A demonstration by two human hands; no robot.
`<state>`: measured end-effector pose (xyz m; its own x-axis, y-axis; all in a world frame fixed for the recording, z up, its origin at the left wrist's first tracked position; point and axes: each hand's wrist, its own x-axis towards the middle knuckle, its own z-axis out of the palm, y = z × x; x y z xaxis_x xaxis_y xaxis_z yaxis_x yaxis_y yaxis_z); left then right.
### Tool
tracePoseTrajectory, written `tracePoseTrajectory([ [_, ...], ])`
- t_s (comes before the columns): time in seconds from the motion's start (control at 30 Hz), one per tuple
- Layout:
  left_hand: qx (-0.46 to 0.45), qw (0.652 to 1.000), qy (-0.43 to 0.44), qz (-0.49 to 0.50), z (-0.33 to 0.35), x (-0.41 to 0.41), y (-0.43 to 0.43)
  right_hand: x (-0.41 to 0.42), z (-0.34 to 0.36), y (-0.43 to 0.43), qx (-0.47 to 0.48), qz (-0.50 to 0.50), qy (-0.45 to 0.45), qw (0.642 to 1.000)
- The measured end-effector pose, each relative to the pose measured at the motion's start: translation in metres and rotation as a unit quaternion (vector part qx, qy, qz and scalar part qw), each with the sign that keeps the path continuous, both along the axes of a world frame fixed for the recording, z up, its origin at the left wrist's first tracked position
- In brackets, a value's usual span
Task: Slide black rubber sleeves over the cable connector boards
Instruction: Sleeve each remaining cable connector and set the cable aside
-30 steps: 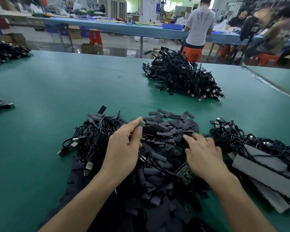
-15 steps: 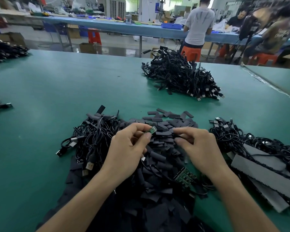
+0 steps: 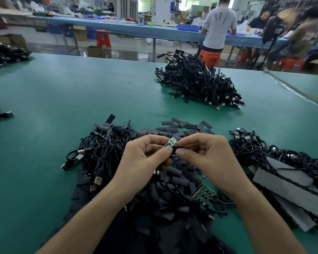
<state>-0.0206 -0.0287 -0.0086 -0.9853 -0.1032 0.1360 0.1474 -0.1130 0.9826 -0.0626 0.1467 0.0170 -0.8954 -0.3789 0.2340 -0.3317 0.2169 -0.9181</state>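
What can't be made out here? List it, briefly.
Head view only:
- The black sleeve: mostly hidden by fingers of the right hand; whether it is over the board yet is unclear.
- The board's cable: hidden behind the left hand.
- The far-right worker: blurred.

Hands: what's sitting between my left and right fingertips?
In the head view, a small green board pinched by the left hand and a black sleeve pinched by the right hand sit there, close together.
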Motion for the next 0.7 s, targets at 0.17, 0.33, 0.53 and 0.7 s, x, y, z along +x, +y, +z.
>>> tracePoseTrajectory([
  [0.17,0.008,1.0,-0.006,0.02,-0.001,-0.001,-0.001,0.005,-0.001,-0.005,0.046,-0.004,0.04,0.998],
  [0.33,-0.004,0.999,-0.012,0.032,-0.002,-0.002,-0.004,0.007,-0.001,-0.004,0.07,-0.049,0.094,0.992],
  [0.53,-0.06,0.998,-0.009,0.033,-0.005,-0.004,-0.008,-0.002,0.004,0.009,0.044,-0.087,0.068,0.993],
  [0.7,-0.085,0.996,0.002,0.028,-0.004,-0.003,-0.01,-0.003,0.004,0.011,0.059,-0.056,0.055,0.995],
])
